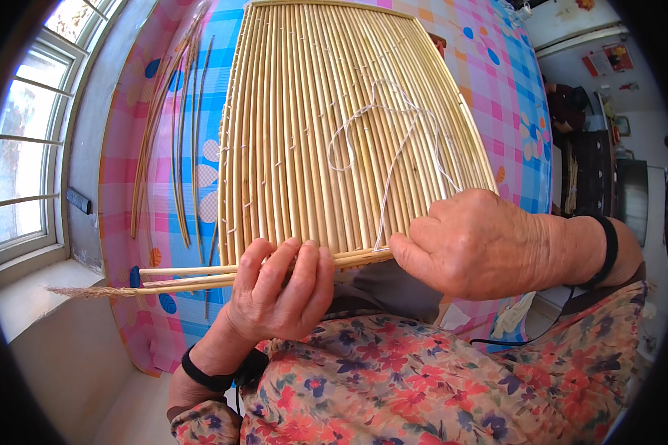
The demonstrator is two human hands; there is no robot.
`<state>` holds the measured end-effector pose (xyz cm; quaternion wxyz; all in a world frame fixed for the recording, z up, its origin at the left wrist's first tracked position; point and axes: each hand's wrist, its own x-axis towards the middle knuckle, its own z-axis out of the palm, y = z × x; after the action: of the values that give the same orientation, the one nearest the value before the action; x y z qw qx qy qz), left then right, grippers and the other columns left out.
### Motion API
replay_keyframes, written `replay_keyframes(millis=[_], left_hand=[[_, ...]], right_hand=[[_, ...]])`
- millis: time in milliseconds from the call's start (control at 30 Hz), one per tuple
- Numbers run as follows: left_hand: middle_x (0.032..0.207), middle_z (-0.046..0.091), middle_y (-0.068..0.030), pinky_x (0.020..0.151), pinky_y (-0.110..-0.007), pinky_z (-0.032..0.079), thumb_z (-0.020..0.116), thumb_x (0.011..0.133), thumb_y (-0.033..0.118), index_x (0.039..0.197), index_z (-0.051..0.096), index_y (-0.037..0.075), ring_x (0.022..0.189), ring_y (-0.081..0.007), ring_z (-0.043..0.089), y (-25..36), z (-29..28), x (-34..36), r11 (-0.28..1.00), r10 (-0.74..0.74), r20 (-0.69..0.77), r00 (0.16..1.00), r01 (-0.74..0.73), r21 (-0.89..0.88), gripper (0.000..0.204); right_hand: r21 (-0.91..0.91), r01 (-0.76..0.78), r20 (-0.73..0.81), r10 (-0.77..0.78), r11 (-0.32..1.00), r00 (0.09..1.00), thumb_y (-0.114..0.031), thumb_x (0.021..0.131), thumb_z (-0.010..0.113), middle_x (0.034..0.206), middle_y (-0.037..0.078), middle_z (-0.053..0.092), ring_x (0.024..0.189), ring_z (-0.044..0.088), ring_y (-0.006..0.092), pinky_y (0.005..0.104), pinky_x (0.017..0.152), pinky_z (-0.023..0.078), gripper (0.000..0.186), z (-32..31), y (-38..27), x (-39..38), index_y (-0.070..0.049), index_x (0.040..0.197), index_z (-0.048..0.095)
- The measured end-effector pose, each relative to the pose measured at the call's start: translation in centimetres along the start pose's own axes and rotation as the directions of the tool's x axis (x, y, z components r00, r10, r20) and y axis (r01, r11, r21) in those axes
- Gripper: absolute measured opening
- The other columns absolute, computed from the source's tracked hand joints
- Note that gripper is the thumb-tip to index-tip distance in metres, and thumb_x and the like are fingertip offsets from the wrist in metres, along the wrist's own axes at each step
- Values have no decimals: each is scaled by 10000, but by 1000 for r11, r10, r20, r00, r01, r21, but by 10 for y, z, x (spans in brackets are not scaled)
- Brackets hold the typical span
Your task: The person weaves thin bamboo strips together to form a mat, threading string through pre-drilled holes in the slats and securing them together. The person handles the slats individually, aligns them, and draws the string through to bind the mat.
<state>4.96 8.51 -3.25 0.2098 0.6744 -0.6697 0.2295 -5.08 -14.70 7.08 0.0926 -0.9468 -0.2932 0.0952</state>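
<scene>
A mat of pale, straight stalks [304,111] stitched side by side with white thread lies before me, narrowing toward the far end. Across its near edge runs a small bundle of stalks [185,282], their loose ends sticking out to the left, one with a feathery tip. My left hand [282,289] wraps its fingers over this bundle and presses it to the mat's edge. At the right part of the same edge my right hand [467,245] is closed in a fist on white string [417,111]. The string loops over the mat; its end inside the fist is hidden.
Loose stalks [156,133] lie to the left on a pink and blue checked cover [497,96]. A barred window [30,133] stands at the far left, with a small dark object [79,200] beside it. Another person [569,107] is in the right background.
</scene>
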Motion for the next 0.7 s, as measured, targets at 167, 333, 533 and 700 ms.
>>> replay_keyframes(millis=[167, 333, 533, 700], left_hand=[[954, 636, -106, 668, -388, 513, 576, 852, 100, 963, 666, 16, 893, -241, 612, 1, 1, 0, 1000, -2, -12, 1000, 2, -2, 166], [955, 631, -112, 664, -384, 514, 586, 846, 94, 957, 667, 16, 896, -244, 604, 1, 3, -2, 1000, 1, -27, 1000, -2, -4, 158], [950, 627, -118, 663, -388, 518, 586, 840, 88, 950, 667, 10, 893, -250, 598, 0, 3, -2, 1000, 4, -44, 999, -5, -9, 157], [944, 627, -122, 664, -391, 519, 587, 833, 86, 947, 666, 4, 891, -256, 598, -1, 4, -2, 1000, 11, -43, 999, -11, -4, 162]], right_hand=[[13, -3, 31, 3, 1000, 1000, -100, 754, 579, 609, 75, 546, 535, 613, 204, 327, 459, 506, 103, 0, -2, 2, -41, 691, 523], [7, -2, 18, 2, 1000, 1000, -102, 750, 579, 605, 81, 540, 519, 606, 208, 332, 448, 504, 111, 4, -3, 5, -30, 688, 523], [2, 2, 40, -2, 1000, 999, -107, 753, 574, 608, 87, 543, 517, 605, 220, 336, 448, 506, 117, 4, -6, 7, -25, 686, 525], [1, -7, 53, 7, 1000, 999, -112, 758, 568, 610, 89, 547, 520, 608, 217, 337, 450, 506, 121, 4, -7, 9, -27, 684, 526]])
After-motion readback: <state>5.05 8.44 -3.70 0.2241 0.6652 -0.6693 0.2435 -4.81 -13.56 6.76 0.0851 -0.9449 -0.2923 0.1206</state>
